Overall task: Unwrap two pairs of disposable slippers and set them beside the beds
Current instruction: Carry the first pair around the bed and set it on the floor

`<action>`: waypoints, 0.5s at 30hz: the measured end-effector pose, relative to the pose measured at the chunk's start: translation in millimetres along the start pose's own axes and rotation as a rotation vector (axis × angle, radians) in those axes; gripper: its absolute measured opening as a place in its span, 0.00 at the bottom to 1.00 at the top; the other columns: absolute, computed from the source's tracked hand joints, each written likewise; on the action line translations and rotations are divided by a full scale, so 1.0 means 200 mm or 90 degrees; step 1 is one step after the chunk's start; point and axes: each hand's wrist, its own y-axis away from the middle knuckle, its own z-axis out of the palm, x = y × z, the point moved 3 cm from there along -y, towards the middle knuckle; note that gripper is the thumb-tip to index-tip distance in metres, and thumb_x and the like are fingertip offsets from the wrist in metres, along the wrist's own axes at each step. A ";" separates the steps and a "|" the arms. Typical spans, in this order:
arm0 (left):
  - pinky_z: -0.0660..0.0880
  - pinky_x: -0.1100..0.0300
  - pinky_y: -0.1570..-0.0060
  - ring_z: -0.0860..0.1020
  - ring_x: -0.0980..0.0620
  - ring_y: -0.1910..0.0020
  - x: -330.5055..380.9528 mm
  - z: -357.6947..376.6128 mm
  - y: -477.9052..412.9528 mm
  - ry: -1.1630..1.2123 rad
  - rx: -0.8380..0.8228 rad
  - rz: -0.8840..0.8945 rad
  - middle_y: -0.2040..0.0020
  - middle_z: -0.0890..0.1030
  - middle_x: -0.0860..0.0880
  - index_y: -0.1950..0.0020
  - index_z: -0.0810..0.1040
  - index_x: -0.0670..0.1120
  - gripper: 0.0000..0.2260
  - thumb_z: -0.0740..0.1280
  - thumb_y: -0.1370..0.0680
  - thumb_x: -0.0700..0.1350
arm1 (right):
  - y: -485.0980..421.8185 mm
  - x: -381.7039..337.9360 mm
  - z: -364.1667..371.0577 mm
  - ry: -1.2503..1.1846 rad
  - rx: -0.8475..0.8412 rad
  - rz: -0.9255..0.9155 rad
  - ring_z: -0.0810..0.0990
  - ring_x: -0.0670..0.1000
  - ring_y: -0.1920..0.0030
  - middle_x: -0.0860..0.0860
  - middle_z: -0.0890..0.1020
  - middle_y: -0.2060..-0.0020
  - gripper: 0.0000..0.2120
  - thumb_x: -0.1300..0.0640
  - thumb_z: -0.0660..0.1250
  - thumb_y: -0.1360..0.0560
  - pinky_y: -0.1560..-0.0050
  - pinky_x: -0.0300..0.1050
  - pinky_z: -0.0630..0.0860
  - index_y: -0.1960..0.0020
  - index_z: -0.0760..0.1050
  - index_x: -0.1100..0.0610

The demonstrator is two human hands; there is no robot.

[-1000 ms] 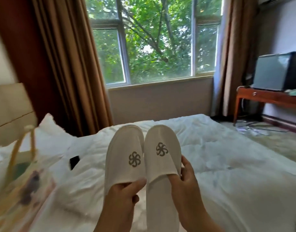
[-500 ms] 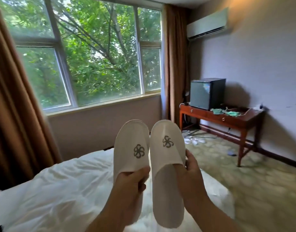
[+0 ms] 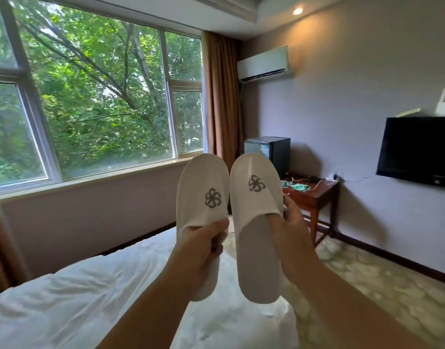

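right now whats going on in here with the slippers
A person is holding up two slippers, toes up, with no wrapper on them. The left hand grips the left white cloth slipper, which bears a grey pinwheel logo. The right hand pinches the matching right white cloth slipper at the edge of its upper. They hang side by side over the rumpled white bed, not yet set down on the pale patterned carpet.
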 end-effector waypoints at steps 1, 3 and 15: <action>0.72 0.58 0.61 0.76 0.53 0.68 0.00 0.04 -0.03 0.002 -0.011 -0.003 0.66 0.77 0.46 0.63 0.84 0.46 0.03 0.76 0.33 0.39 | -0.03 -0.01 -0.03 -0.006 0.009 -0.001 0.83 0.48 0.50 0.44 0.82 0.46 0.16 0.44 0.66 0.21 0.64 0.42 0.81 0.35 0.71 0.36; 0.71 0.59 0.62 0.74 0.54 0.69 0.00 0.13 -0.08 0.000 -0.038 -0.003 0.67 0.76 0.46 0.64 0.84 0.46 0.04 0.76 0.33 0.39 | -0.08 -0.03 -0.09 -0.027 0.021 -0.001 0.84 0.49 0.50 0.45 0.83 0.47 0.15 0.47 0.67 0.21 0.64 0.43 0.82 0.35 0.73 0.37; 0.72 0.65 0.69 0.81 0.59 0.67 -0.15 0.46 -0.59 -0.117 -0.133 0.067 0.64 0.84 0.55 0.60 0.85 0.52 0.09 0.80 0.37 0.43 | -0.58 0.10 -0.24 0.142 0.044 0.021 0.83 0.50 0.48 0.48 0.83 0.44 0.23 0.40 0.65 0.23 0.56 0.46 0.80 0.30 0.64 0.29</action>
